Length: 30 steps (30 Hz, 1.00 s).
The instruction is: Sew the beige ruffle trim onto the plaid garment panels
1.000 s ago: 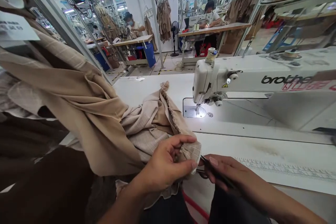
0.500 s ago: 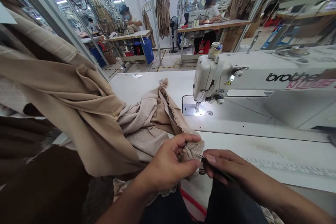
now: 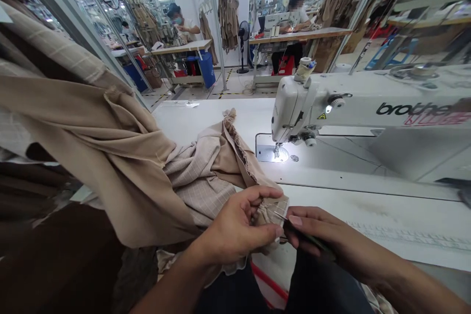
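Garment (image 3: 208, 157): beige checked cloth lies bunched on the white table (image 3: 176, 115), one edge raised in the fingers at the near side; clock directions below run from that edge.
Left hand (image 3: 241, 228): thumb and fingers pinch the edge from 8 o'clock, hiding part of it.
Right hand (image 3: 312, 228): fingers close around a dark-handled tool (image 3: 289, 225) at 4 o'clock, covering much of its grip; the thin tip lies over the cloth, contact too small to tell.
Sewing machine (image 3: 353, 108): its head stands at 1 o'clock, the arm reaching toward 3; the lit needle plate (image 3: 265, 153) sits at 12, well apart from the garment.
Table markings (image 3: 405, 235): a ruler-like strip runs at 4 o'clock beyond the right hand.
Hanging tan cloth (image 3: 121, 171): sweeps in from 10 o'clock, masking the table's left side and meeting the garment; whether they are one piece is unclear.
Dark brown cloth (image 3: 73, 255): fills 8 o'clock.
Metal post (image 3: 81, 24): slants at 10 o'clock, blocking part of the floor behind.
Workshop beyond: one person (image 3: 189, 29) sits at 11 o'clock above a blue bin (image 3: 207, 71), another (image 3: 302, 17) near 12; between them stand a fan (image 3: 243, 34) and hanging garments (image 3: 228, 17).
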### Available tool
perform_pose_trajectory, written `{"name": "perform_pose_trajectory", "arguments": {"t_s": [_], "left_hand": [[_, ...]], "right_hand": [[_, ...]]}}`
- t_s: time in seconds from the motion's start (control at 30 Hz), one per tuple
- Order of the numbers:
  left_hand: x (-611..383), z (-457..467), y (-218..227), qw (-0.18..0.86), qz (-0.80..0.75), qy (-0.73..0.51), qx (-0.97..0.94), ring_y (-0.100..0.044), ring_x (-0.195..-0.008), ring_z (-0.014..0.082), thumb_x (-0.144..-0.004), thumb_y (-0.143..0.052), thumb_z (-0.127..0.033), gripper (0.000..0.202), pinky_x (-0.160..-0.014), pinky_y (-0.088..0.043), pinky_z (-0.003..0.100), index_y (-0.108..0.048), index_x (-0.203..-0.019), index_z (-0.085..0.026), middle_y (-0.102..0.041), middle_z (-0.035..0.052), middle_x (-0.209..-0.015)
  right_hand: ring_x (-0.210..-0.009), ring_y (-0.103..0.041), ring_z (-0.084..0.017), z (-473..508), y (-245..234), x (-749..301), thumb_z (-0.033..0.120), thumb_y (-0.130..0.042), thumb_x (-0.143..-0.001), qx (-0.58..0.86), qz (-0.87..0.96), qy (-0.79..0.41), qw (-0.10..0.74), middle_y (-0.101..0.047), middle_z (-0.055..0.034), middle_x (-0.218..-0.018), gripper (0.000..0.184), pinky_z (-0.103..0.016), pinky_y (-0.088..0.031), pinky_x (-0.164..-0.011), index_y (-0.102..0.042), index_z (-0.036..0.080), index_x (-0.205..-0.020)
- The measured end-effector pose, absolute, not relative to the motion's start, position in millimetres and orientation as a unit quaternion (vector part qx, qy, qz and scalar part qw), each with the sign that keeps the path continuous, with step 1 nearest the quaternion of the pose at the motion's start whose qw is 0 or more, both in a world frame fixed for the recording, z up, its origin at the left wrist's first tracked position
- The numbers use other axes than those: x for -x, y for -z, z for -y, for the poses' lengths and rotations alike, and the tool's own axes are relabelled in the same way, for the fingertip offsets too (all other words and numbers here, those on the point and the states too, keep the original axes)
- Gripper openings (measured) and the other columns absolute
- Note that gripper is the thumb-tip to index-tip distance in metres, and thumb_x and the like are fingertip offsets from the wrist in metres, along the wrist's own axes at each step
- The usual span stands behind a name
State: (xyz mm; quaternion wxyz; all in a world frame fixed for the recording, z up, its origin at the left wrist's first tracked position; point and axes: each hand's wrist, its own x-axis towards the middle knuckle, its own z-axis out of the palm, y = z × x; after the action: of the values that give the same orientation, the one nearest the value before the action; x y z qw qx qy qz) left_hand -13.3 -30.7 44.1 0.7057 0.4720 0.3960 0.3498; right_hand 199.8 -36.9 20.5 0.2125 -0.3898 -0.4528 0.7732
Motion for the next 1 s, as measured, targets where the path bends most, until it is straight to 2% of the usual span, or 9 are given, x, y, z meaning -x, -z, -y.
{"name": "perform_pose_trajectory", "arguments": {"t_s": [0.1, 0.27, 0.43, 0.6, 0.73, 0.87, 1.0], "left_hand": [[14.7, 30.0, -42.3, 0.702, -0.39, -0.359, -0.476, -0.063, -0.077, 0.0107, -0.07, -0.084, -0.013, 0.052, -0.069, -0.051, 0.022, -0.067, -0.119, -0.014, -0.071, 0.0046, -0.099], [13.4, 29.7, -40.9, 0.724, -0.375, -0.346, -0.464, -0.062, -0.075, 0.0092, -0.071, -0.081, -0.011, 0.053, -0.069, -0.05, 0.02, -0.063, -0.121, -0.014, -0.069, 0.0003, -0.088], [15.4, 28.4, -41.7, 0.696, -0.395, -0.359, -0.481, -0.061, -0.075, 0.0088, -0.071, -0.083, -0.014, 0.054, -0.067, -0.049, 0.02, -0.065, -0.121, -0.016, -0.069, 0.0025, -0.099], [12.3, 29.1, -41.0, 0.718, -0.371, -0.331, -0.487, -0.064, -0.073, 0.0115, -0.073, -0.08, -0.013, 0.055, -0.066, -0.049, 0.021, -0.062, -0.125, -0.014, -0.071, 0.001, -0.083], [11.9, 27.6, -41.7, 0.718, -0.37, -0.347, -0.477, -0.065, -0.078, 0.0126, -0.07, -0.083, -0.014, 0.056, -0.068, -0.049, 0.021, -0.063, -0.122, -0.014, -0.071, 0.0025, -0.09], [16.7, 27.6, -41.9, 0.707, -0.373, -0.332, -0.501, -0.062, -0.077, 0.0127, -0.074, -0.083, -0.023, 0.059, -0.067, -0.047, 0.022, -0.062, -0.129, -0.016, -0.067, 0.0027, -0.094], [18.1, 27.7, -39.9, 0.68, -0.384, -0.32, -0.537, -0.062, -0.083, 0.0159, -0.085, -0.073, -0.034, 0.052, -0.073, -0.048, 0.027, -0.06, -0.133, -0.016, -0.066, 0.0062, -0.101]], "right_hand": [[-0.056, -0.031, -0.007, 36.9, -16.0, -200.8, 0.061, -0.064, -0.091, 0.4, 0.451, -0.77, 0.21, -0.048, 0.0025, -0.07, 0.047, -0.025, -0.015, -0.05, -0.06, 0.016, -0.079], [-0.056, -0.033, -0.007, 37.2, -14.1, -199.7, 0.059, -0.066, -0.091, 0.392, 0.443, -0.775, 0.222, -0.055, 0.0005, -0.076, 0.044, -0.024, -0.017, -0.05, -0.06, 0.016, -0.081], [-0.054, -0.03, -0.006, 36.8, -14.6, -197.7, 0.058, -0.065, -0.092, 0.39, 0.442, -0.776, 0.224, -0.05, 0.0031, -0.069, 0.044, -0.024, -0.015, -0.048, -0.06, 0.016, -0.08], [-0.054, -0.034, -0.006, 36.9, -16.3, -195.3, 0.059, -0.071, -0.087, 0.394, 0.428, -0.778, 0.238, -0.056, -0.0004, -0.076, 0.045, -0.024, -0.015, -0.048, -0.061, 0.015, -0.08], [-0.052, -0.03, -0.006, 35.2, -17.3, -194.0, 0.06, -0.071, -0.086, 0.388, 0.415, -0.788, 0.239, -0.05, 0.0018, -0.067, 0.047, -0.023, -0.012, -0.046, -0.06, 0.015, -0.078], [-0.049, -0.027, -0.006, 36.1, -15.1, -193.0, 0.063, -0.069, -0.086, 0.4, 0.425, -0.774, 0.248, -0.042, 0.0055, -0.056, 0.049, -0.023, -0.011, -0.045, -0.06, 0.015, -0.075], [-0.047, -0.031, -0.005, 35.9, -7.4, -189.4, 0.067, -0.069, -0.082, 0.386, 0.427, -0.775, 0.26, -0.051, 0.003, -0.063, 0.052, -0.022, -0.013, -0.045, -0.059, 0.016, -0.079]]}}
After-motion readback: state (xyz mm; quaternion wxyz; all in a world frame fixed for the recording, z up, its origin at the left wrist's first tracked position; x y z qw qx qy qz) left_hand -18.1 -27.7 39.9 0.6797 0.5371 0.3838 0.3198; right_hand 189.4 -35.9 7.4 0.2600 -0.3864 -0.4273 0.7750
